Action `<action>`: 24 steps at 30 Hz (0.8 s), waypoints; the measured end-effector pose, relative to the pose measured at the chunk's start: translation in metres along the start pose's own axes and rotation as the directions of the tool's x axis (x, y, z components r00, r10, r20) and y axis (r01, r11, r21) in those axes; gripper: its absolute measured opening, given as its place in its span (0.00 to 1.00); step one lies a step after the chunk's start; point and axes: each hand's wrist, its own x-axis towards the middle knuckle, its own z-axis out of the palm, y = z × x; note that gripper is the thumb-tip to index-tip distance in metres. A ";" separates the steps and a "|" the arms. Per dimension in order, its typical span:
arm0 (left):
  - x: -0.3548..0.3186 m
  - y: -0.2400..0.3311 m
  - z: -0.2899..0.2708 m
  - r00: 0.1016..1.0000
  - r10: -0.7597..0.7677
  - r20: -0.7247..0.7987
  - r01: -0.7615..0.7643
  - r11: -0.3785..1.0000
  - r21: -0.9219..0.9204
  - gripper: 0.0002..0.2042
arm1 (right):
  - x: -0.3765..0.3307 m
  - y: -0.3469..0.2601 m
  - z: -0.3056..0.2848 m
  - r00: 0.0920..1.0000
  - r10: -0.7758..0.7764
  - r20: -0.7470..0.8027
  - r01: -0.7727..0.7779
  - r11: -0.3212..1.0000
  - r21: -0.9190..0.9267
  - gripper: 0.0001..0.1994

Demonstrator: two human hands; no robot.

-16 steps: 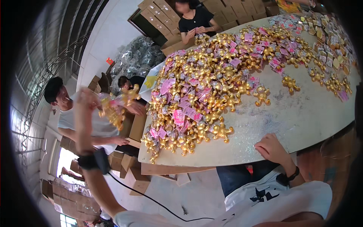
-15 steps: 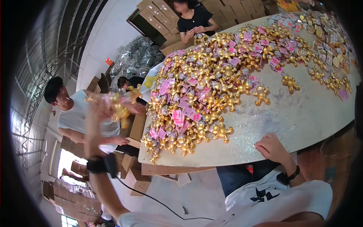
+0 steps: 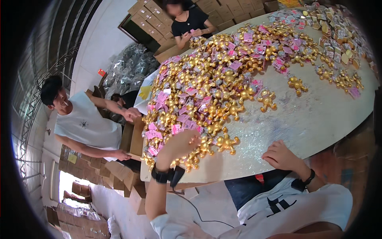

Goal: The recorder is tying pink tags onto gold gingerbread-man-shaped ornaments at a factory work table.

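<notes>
A big heap of gold figurines (image 3: 211,83) with pink tags covers the left and far part of a round pale table (image 3: 318,115). My left hand (image 3: 177,145) lies on the near edge of that heap, fingers curled down among the figurines; whether it grips one is hidden. A black band with a cable sits on its wrist. My right hand (image 3: 280,155) rests on the table's near rim, holding nothing, fingers loosely bent. A single gold figurine (image 3: 226,142) lies just right of my left hand.
A person in a white shirt (image 3: 85,127) leans over an open cardboard box (image 3: 133,137) left of the table. A person in black (image 3: 187,22) works at the far side. Stacked cartons (image 3: 151,16) and silver bags (image 3: 127,67) stand behind. Small packets (image 3: 338,28) lie far right.
My left hand was raised out to the left holding a bunch of gold figurines; it has come back right to the heap's near edge without that bunch. My right hand stayed put.
</notes>
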 end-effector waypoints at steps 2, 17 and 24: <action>0.052 -0.017 -0.023 0.996 0.062 -0.062 -0.059 0.997 0.054 0.13 | 0.001 0.001 -0.001 1.000 0.018 0.012 -0.019 1.000 0.017 0.05; 0.203 -0.164 -0.036 0.871 -0.375 -0.317 0.438 0.885 0.157 0.20 | 0.002 0.007 0.000 0.998 0.064 0.028 -0.067 0.991 0.120 0.04; 0.131 -0.064 -0.095 0.470 -0.242 -0.849 -0.429 0.778 -0.459 0.05 | 0.016 -0.004 -0.018 0.952 0.280 0.128 -0.307 0.871 0.384 0.05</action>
